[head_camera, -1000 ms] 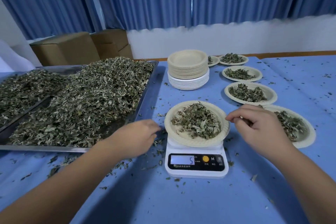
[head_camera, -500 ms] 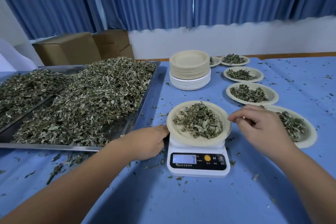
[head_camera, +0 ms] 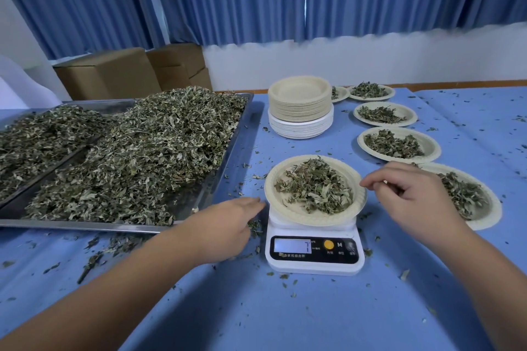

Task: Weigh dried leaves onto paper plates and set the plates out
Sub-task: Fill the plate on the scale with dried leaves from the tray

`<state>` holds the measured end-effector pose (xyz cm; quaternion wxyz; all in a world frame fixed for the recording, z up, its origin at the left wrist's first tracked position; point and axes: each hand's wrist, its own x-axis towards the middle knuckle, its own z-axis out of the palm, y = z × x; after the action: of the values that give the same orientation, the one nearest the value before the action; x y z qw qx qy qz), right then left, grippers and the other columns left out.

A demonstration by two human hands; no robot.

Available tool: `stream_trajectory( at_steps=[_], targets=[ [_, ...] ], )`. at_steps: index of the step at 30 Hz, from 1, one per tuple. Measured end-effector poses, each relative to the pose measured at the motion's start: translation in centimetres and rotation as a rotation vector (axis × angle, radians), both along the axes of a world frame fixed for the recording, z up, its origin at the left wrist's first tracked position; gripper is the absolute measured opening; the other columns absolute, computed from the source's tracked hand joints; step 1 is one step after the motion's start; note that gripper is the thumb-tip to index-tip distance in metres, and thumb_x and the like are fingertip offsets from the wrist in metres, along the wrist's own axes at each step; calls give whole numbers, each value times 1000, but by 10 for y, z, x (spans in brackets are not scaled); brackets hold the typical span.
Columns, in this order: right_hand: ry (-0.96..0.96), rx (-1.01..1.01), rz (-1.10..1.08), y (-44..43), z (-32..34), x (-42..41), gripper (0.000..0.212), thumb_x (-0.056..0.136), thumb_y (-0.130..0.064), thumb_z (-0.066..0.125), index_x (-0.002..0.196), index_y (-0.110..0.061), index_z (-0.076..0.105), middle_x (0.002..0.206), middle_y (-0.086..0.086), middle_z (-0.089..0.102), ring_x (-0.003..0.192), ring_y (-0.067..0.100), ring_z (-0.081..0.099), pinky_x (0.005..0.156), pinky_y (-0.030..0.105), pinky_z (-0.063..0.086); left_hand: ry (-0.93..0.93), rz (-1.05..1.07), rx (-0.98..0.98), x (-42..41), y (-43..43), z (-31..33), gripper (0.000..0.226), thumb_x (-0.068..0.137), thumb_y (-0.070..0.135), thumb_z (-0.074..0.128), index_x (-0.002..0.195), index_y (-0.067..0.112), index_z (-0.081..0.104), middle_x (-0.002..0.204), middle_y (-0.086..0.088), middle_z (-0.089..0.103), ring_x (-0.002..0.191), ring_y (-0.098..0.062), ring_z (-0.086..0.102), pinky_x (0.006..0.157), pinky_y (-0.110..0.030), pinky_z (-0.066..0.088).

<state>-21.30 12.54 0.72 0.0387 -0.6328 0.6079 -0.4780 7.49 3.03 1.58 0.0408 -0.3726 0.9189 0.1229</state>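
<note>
The dried leaves being weighed are a loose, crinkled heap of dull green and grey-brown, piled in the middle of a pale, shallow paper plate. The plate sits on a small white scale near the front of the blue tabletop, and the lit display shows what looks like a single 7. The left hand lies released, fingers stretched almost straight, with their tips just beside the plate's left edge, low by the scale; whether they touch it cannot be told. The right hand reaches in from the other side with fingers curled, forefinger and thumb at the plate's right rim; whether they pinch the rim or only meet it cannot be told. To the left, a metal tray holds a large mound of leaves, with a second heaped tray beside it. Behind the scale stands a stack of empty plates, tan ones on white ones. To the right, a row of filled plates runs to the far edge, each with its own small pile; the right hand partly hides the nearest. Crumbs of leaf are scattered over the cloth.
</note>
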Motion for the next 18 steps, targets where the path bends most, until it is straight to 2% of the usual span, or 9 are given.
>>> stream_trajectory(
  at_steps=[2,6,9,12,16,18],
  targets=[
    [7,1,5,0,0,1,37,82,4,59,73,-30,71,76,-8,66,58,16,52,53,8,35,-3,-15,19,-4,3,-6,62,97,4,31,155,23,18,160,10,18,146,-8,18,118,-29,20],
    [12,8,12,0,-2,2,37,82,4,59,74,-30,72,77,-9,66,60,19,53,53,10,37,8,-57,36,2,14,-16,61,97,6,32,155,22,19,161,11,15,147,-6,14,118,-28,18],
    [19,10,18,0,-2,2,38,82,3,58,73,-31,71,76,-8,66,60,19,54,54,12,38,109,-60,10,13,22,-18,47,98,21,40,145,26,40,150,14,37,137,-6,35,112,-27,29],
    [21,3,16,2,-1,1,38,82,3,58,73,-32,70,77,-8,66,59,18,54,53,13,38,139,-68,-82,16,28,-20,43,99,37,45,142,33,43,139,18,45,128,-4,39,108,-24,31],
    [36,3,1,0,0,2,38,82,5,58,73,-29,71,77,-7,67,64,24,59,55,13,39,105,-20,-287,12,31,-29,37,104,33,35,138,36,47,137,18,44,116,-12,41,102,-27,33],
    [35,8,-5,-1,-1,3,36,82,6,58,73,-27,71,77,-4,67,68,27,62,56,15,40,129,23,-352,12,33,-34,36,104,27,35,134,34,52,129,15,49,110,-13,43,97,-28,36]
  ],
)
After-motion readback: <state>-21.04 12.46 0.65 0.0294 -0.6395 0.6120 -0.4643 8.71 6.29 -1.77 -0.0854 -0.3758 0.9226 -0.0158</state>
